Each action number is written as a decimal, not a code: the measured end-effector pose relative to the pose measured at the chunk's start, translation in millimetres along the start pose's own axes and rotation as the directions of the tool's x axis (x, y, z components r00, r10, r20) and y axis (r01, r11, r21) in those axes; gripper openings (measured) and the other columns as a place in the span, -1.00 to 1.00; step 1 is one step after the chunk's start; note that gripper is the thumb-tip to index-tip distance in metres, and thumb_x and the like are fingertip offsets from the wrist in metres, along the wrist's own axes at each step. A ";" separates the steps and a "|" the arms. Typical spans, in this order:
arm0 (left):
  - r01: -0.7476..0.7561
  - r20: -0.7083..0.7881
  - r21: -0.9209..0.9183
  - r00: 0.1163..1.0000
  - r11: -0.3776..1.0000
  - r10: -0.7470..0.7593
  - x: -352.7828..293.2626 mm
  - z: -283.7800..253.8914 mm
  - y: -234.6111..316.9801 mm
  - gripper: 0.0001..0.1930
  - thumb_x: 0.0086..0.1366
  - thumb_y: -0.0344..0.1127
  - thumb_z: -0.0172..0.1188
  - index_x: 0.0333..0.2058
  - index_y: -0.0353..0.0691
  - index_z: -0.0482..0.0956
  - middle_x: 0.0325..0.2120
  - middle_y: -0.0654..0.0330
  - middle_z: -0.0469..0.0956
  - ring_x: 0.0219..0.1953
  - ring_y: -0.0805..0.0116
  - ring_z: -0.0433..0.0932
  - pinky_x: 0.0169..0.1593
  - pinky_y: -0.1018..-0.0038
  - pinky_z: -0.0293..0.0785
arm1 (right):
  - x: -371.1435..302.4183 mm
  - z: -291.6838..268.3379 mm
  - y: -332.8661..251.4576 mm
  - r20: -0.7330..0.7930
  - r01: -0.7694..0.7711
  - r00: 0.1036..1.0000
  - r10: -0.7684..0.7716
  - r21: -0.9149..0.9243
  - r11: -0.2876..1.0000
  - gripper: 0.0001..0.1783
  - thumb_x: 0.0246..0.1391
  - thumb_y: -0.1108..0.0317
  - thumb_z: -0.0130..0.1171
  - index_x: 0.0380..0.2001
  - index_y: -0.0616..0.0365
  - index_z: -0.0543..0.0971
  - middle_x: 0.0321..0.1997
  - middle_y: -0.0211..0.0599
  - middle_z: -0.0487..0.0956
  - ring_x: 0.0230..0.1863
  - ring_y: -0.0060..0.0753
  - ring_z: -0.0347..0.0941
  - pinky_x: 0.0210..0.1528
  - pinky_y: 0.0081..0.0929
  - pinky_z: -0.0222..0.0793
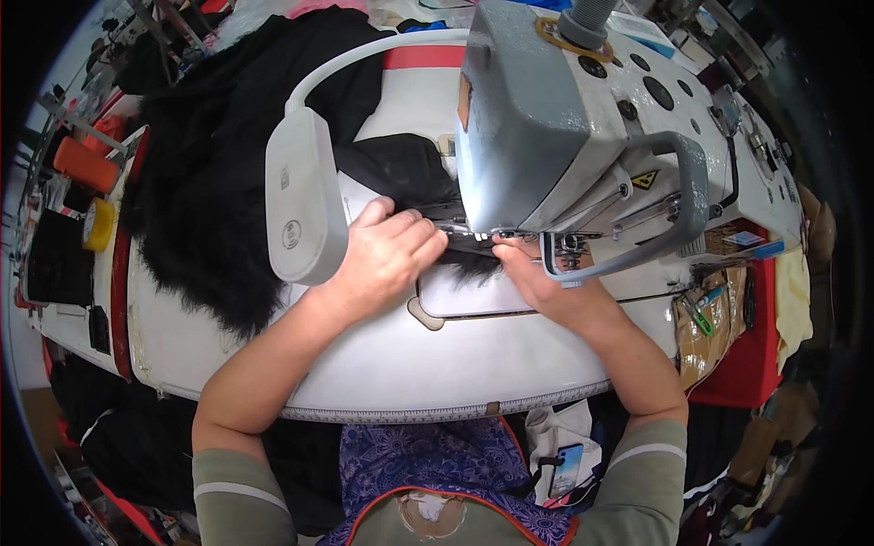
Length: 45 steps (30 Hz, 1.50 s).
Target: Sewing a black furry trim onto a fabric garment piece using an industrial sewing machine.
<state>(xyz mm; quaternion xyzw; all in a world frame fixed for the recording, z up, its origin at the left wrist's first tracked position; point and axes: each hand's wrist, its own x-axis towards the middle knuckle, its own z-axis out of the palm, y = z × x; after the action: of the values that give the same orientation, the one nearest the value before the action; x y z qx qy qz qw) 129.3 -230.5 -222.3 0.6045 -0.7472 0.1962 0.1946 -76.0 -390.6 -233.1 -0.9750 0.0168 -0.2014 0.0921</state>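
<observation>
A grey and white sewing machine [523, 127] stands over the white table. Black cloth with a furry edge [209, 246] spreads over the left of the table and runs under the machine's needle area. My left hand [391, 250] presses on the cloth just left of the needle, its fingers bent together over the fabric. On the needle's right, my right hand [533, 273] has thumb and fingertips closed at the cloth's edge beneath the machine head. The machine partly hides the right fingertips and the needle itself.
A white lamp [305, 200] on a curved arm hangs beside my left hand. A measuring tape [437, 415] lines the table's front edge. Green snips [699, 317] lie at the right on brown wrapping. Yellow tape [96, 226] and an orange cone [86, 166] stand at the far left.
</observation>
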 end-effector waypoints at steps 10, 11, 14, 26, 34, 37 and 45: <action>-0.126 -0.128 -0.054 0.985 0.991 0.118 -2.9 3.8 11.8 -0.84 -0.02 -0.34 0.16 -0.40 -0.17 0.55 -0.46 0.30 0.48 -0.32 0.37 0.52 -0.22 0.43 0.39 | 4.9 -8.0 -7.9 0.025 0.120 0.992 -0.121 0.027 0.992 -0.77 -0.16 0.51 0.30 -0.32 0.13 0.62 -0.21 -0.38 0.63 -0.22 -0.34 0.58 -0.20 -0.34 0.48; -0.115 -0.134 -0.041 0.985 0.993 0.108 -3.2 3.6 12.5 -0.85 -0.03 -0.33 0.16 -0.41 -0.16 0.55 -0.46 0.30 0.48 -0.32 0.37 0.52 -0.22 0.43 0.39 | 4.1 -7.0 -8.1 0.024 0.119 0.993 -0.119 0.028 0.993 -0.77 -0.16 0.51 0.30 -0.32 0.13 0.62 -0.21 -0.38 0.63 -0.22 -0.34 0.58 -0.20 -0.34 0.48; -0.085 -0.063 0.003 0.994 0.996 0.085 -5.7 -1.4 11.4 -0.87 -0.03 -0.33 0.16 -0.43 -0.16 0.54 -0.44 0.29 0.48 -0.29 0.36 0.52 -0.21 0.44 0.38 | -0.6 -3.1 -7.3 0.035 0.065 0.997 -0.066 0.005 0.998 -0.76 -0.16 0.52 0.29 -0.30 0.14 0.63 -0.21 -0.39 0.63 -0.23 -0.35 0.57 -0.20 -0.38 0.48; -0.068 0.099 -0.060 0.992 0.996 0.074 -8.5 -12.2 16.2 -0.75 -0.03 -0.24 0.27 -0.38 -0.25 0.59 -0.30 0.22 0.53 -0.22 0.30 0.51 -0.07 0.36 0.38 | 1.6 -9.3 -13.7 -0.036 0.040 0.998 -0.043 -0.081 0.996 -0.72 -0.21 0.40 0.37 -0.31 0.06 0.64 -0.18 -0.45 0.61 -0.24 -0.42 0.57 -0.31 -0.43 0.49; -0.129 0.097 -0.024 0.987 0.991 0.131 -4.1 -10.1 14.7 -0.77 0.05 -0.26 0.20 -0.31 -0.23 0.60 -0.20 0.20 0.57 -0.25 0.31 0.50 -0.10 0.37 0.37 | 4.9 -10.1 -13.9 0.004 0.088 0.996 -0.089 -0.116 0.989 -0.72 -0.18 0.39 0.34 -0.29 0.04 0.63 -0.16 -0.55 0.62 -0.24 -0.51 0.57 -0.30 -0.45 0.48; -0.130 0.115 -0.058 0.984 0.990 0.136 -6.6 -7.1 14.3 -0.72 0.05 -0.25 0.21 -0.26 -0.23 0.60 -0.18 0.19 0.58 -0.21 0.32 0.50 -0.11 0.40 0.36 | 3.6 -9.4 -13.7 0.009 0.068 0.998 -0.068 -0.109 0.992 -0.74 -0.16 0.41 0.32 -0.28 0.04 0.64 -0.15 -0.57 0.63 -0.22 -0.53 0.57 -0.28 -0.45 0.48; -0.109 0.092 -0.166 0.988 0.980 0.125 -2.0 -5.0 16.7 -0.60 0.02 -0.15 0.33 -0.20 -0.27 0.58 -0.19 0.15 0.58 -0.09 0.28 0.53 0.05 0.35 0.39 | -0.2 -4.8 -10.9 -0.016 0.038 0.999 -0.039 -0.073 0.997 -0.76 -0.11 0.35 0.30 -0.28 -0.02 0.62 -0.14 -0.57 0.64 -0.21 -0.54 0.56 -0.26 -0.46 0.45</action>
<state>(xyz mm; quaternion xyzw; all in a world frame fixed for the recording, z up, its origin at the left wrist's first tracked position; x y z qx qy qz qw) 113.5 -223.0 -220.1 0.5512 -0.8037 0.1154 0.1921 -78.2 -380.7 -226.9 -0.9761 0.0059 -0.2107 0.0526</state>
